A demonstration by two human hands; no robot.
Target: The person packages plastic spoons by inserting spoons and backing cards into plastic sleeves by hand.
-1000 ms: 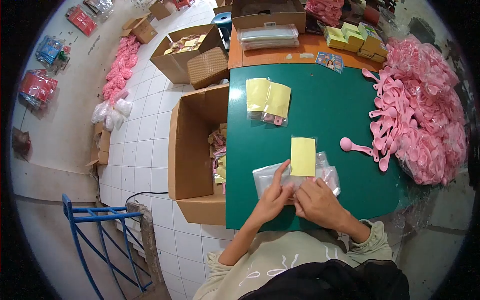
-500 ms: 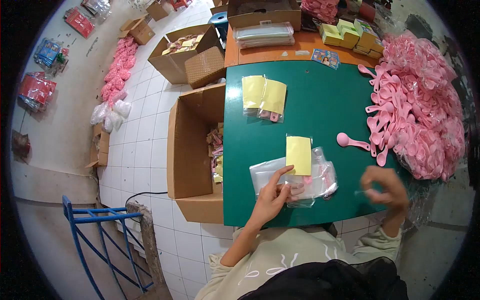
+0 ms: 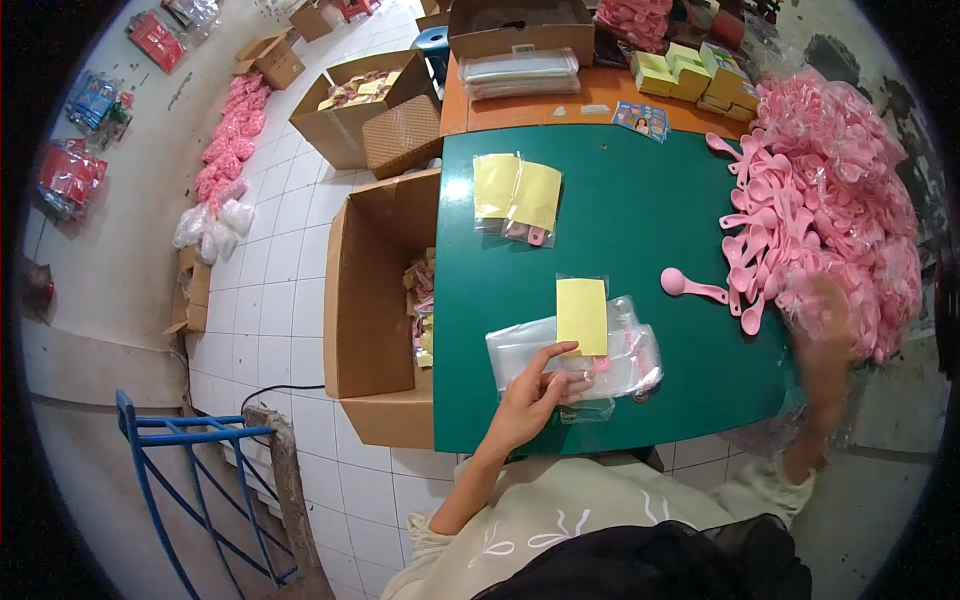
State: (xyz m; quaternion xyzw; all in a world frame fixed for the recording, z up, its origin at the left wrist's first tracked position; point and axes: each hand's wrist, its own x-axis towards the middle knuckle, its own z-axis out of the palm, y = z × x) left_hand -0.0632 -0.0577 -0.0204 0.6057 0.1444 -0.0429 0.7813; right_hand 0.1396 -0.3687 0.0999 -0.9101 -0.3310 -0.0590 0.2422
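"What fills the space?"

"A smooth green tabletop; at its right, a bulging, film-wrapped heap of glossy pink spoons; near the front edge, crinkly, flat clear bags."

"And the step in hand?"

"Seemingly a reach for a spoon: the person's right hand blurs at the heap, its finger state impossible to tell. The left hand touches a carded packet lying over the bags, thumb and forefinger parted."

"What would a pickup call for?"

"Probably a pinch on one slim, rigid handle, with the limp packet steadied. Its matte yellow card is rectangular; a small pink piece shows below."
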